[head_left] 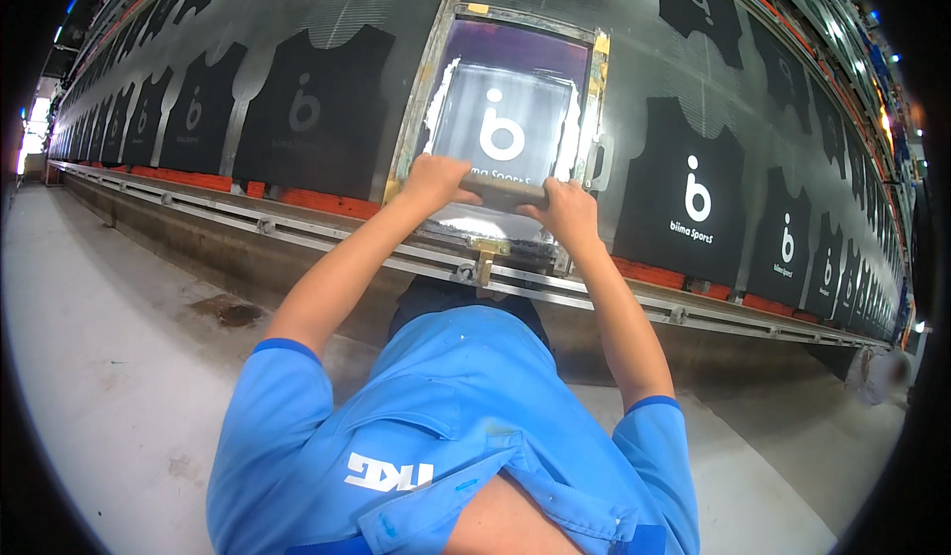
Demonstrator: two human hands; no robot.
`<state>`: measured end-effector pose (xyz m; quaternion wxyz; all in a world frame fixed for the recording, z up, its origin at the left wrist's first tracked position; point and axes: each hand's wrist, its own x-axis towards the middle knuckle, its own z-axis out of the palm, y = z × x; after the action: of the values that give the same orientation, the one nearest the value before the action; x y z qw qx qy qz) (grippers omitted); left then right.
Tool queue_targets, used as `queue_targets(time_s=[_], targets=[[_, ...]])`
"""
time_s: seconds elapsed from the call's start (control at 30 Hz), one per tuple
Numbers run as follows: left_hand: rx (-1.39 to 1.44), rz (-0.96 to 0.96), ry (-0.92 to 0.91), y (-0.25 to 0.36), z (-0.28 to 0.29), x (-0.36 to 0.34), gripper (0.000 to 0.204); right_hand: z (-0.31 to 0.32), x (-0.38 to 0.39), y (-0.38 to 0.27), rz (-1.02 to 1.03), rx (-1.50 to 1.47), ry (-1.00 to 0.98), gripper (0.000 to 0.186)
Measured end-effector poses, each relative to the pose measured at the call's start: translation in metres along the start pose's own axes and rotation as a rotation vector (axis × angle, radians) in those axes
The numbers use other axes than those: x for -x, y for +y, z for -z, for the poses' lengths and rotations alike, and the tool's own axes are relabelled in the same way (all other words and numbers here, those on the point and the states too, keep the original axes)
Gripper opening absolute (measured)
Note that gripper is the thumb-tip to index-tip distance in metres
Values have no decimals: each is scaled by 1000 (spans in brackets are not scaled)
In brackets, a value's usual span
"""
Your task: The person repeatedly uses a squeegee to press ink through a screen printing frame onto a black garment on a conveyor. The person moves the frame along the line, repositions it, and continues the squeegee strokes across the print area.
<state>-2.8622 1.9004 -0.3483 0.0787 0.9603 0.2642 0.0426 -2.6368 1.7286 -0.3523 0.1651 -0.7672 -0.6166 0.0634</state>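
Observation:
A screen-printing frame [424, 88] lies on the long printing table in front of me, with its mesh marked by a white round logo. Across the near part of the mesh rests a squeegee [510, 192]. My left hand [436, 185] is closed round its left end, and my right hand [569, 214] grips the right end. White ink streaks the mesh edges and lies along the near side of the frame. A brass-coloured bracket [485, 258] at the frame's near side sits over the metal rail.
Black shirt pieces line the table in rows. One at the right [684, 179] bears a bright white print; another at the left [317, 109] has a dimmer one. A metal rail [783, 329] edges the table. Pale floor [119, 357] lies below, and a bag-like bundle [872, 372] stands far right.

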Motion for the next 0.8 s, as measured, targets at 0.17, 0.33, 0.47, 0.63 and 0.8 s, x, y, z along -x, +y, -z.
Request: queue_targets(time_s=[0.17,0.33,0.47,0.63,0.8], targets=[[96,71,-351,-14,-9,-33,78,-5,-37,22,-149,-187,-419,75],[395,85,-719,-47,0,-81,77,16,-92,31,-162,-222,-774,87],[386,102,-616,-67,41,-146,75,45,-108,61,-332,-623,-180,66],[187,59,-215,-81,82,-237,75,10,-93,133,-569,-389,469,35],[100,55,-250,-98,77,-279,79,-35,-78,130,-600,-582,335,30]])
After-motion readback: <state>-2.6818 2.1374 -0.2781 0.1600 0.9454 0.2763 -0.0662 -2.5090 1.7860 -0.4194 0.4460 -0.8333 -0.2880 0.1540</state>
